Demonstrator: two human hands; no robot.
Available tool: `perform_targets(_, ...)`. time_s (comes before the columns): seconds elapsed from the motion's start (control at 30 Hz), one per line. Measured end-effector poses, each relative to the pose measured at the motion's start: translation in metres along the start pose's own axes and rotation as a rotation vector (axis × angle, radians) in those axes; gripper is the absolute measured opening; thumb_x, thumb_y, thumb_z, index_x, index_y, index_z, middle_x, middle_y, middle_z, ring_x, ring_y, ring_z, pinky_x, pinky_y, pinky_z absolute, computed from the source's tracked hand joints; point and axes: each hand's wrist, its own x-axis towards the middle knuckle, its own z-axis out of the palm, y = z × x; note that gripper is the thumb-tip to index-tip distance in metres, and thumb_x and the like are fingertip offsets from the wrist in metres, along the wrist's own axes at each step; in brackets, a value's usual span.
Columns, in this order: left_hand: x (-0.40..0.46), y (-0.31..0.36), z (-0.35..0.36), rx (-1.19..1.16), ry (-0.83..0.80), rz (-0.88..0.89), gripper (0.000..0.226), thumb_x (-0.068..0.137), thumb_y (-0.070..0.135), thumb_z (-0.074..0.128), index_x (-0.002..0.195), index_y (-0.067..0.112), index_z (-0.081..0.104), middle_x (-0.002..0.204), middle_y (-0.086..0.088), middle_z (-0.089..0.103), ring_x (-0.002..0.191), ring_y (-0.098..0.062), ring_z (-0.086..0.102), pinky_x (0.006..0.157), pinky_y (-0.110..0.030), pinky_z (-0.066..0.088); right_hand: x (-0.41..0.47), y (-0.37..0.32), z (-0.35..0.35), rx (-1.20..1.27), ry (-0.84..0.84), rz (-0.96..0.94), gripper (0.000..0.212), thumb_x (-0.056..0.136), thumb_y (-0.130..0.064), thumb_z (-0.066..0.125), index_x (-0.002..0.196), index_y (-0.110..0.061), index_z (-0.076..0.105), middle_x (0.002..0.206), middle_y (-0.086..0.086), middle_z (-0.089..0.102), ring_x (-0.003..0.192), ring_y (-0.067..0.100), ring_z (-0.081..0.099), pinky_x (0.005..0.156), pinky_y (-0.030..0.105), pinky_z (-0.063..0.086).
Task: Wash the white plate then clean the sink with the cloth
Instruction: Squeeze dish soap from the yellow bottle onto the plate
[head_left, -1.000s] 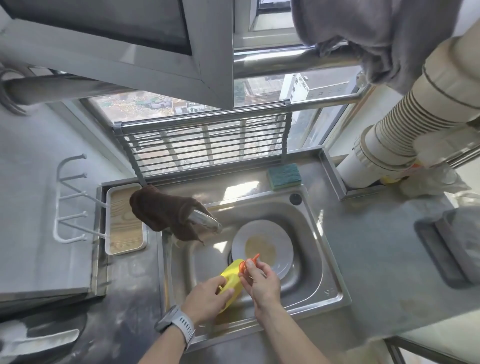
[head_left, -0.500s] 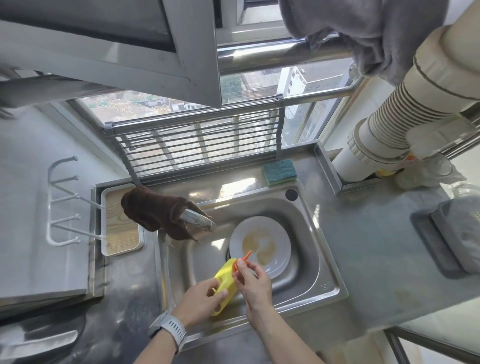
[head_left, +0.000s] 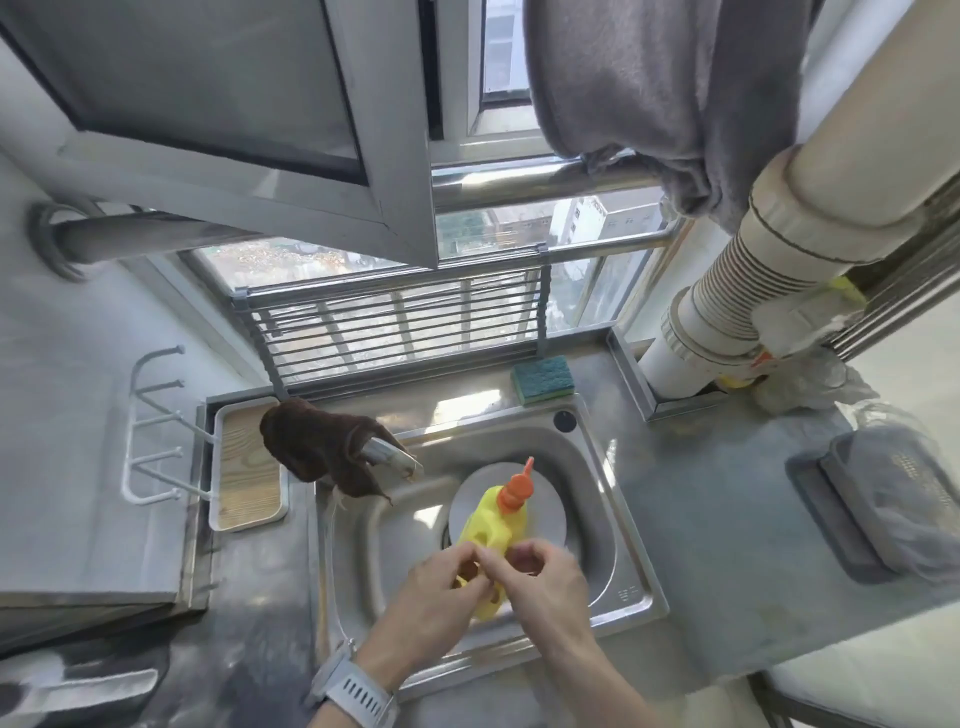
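Observation:
A white plate (head_left: 545, 506) lies flat in the steel sink (head_left: 613, 525), partly hidden by a yellow soap bottle (head_left: 493, 525) with an orange spout cap (head_left: 516, 488) pointing away from me over the plate. My left hand (head_left: 439, 584) grips the bottle's lower body. My right hand (head_left: 540, 574) touches the same end of the bottle from the right, fingers curled. A brown cloth (head_left: 317, 447) hangs over the faucet (head_left: 392, 457) at the sink's left rear.
A blue-green sponge (head_left: 543, 379) rests on the ledge behind the sink. A wooden tray (head_left: 247, 467) lies left of the sink beside a white hook rack (head_left: 150, 426). A grey bin (head_left: 893, 499) sits on the right counter. A white pipe (head_left: 727, 306) rises at right.
The bottle has swung so its orange spout now points out over the plate. My right hand left the cap and moved down to the bottle's body beside my left hand.

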Motion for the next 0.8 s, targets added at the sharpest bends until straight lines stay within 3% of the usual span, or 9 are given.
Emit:
perform_targets(0.17,0.020,0.076,0.061,-0.258,-0.152,0.178,0.023,0.083,0.030,0.065,0.103,0.038,0.073,0.094,0.011,0.071,0.080,-0.009,0.061,0.086,-0.041,0.055,0.015,-0.046,-0.122,-0.259,0.048,-0.152,0.026,0.061,-0.034,0.083,0.079,-0.019,0.073,0.070,-0.006,0.074,0.064,0.004,0.069,0.056,0.018,0.050)
perform_targets(0.23,0.030,0.106,0.087,-0.325,-0.214,0.214,0.027,0.090,0.023,0.065,0.106,0.044,0.073,0.093,0.010,0.067,0.076,-0.007,0.058,0.081,-0.032,0.052,0.032,-0.065,-0.175,-0.510,0.082,-0.253,0.022,0.059,-0.033,0.081,0.075,-0.022,0.071,0.066,-0.010,0.071,0.061,0.000,0.063,0.055,0.016,0.046)
perform_targets(0.33,0.046,0.130,0.112,-0.207,-0.200,0.248,0.026,0.095,0.027,0.062,0.117,0.037,0.070,0.091,0.015,0.065,0.075,-0.002,0.059,0.076,-0.015,0.046,0.071,-0.086,-0.247,-0.929,0.095,-0.396,0.021,0.062,-0.027,0.075,0.082,-0.029,0.069,0.079,-0.014,0.070,0.077,0.008,0.063,0.064,0.021,0.046)
perform_targets(0.43,0.056,0.127,0.120,-0.122,-0.146,0.149,0.021,0.100,0.027,0.059,0.118,0.028,0.070,0.092,0.010,0.067,0.075,-0.003,0.061,0.071,-0.013,0.048,0.117,-0.084,-0.297,-1.162,0.020,-0.489,0.028,0.061,-0.020,0.073,0.087,-0.026,0.068,0.086,-0.010,0.066,0.088,0.016,0.061,0.072,0.028,0.048)
perform_targets(0.5,0.059,0.115,0.121,-0.074,-0.122,0.059,0.020,0.101,0.025,0.058,0.117,0.024,0.070,0.090,0.008,0.069,0.072,-0.003,0.062,0.069,-0.016,0.051,0.143,-0.083,-0.325,-1.203,0.016,-0.483,0.029,0.061,-0.019,0.074,0.087,-0.027,0.066,0.088,-0.010,0.062,0.086,0.015,0.059,0.067,0.026,0.044)
perform_targets(0.63,0.063,0.088,0.116,0.032,-0.081,-0.094,0.015,0.101,0.027,0.058,0.111,0.026,0.069,0.101,0.005,0.074,0.089,-0.013,0.072,0.084,-0.027,0.059,0.175,-0.091,-0.373,-1.165,0.034,-0.490,0.032,0.060,-0.018,0.075,0.084,-0.033,0.060,0.086,-0.012,0.059,0.079,0.016,0.060,0.063,0.023,0.042)
perform_targets(0.8,0.064,0.054,0.104,0.023,0.021,-0.234,0.011,0.098,0.025,0.061,0.102,0.031,0.069,0.099,0.003,0.073,0.078,-0.010,0.071,0.079,-0.027,0.059,0.194,-0.091,-0.399,-1.096,0.103,-0.577,0.029,0.062,-0.009,0.074,0.089,-0.017,0.070,0.083,-0.001,0.069,0.080,0.025,0.064,0.071,0.039,0.054)
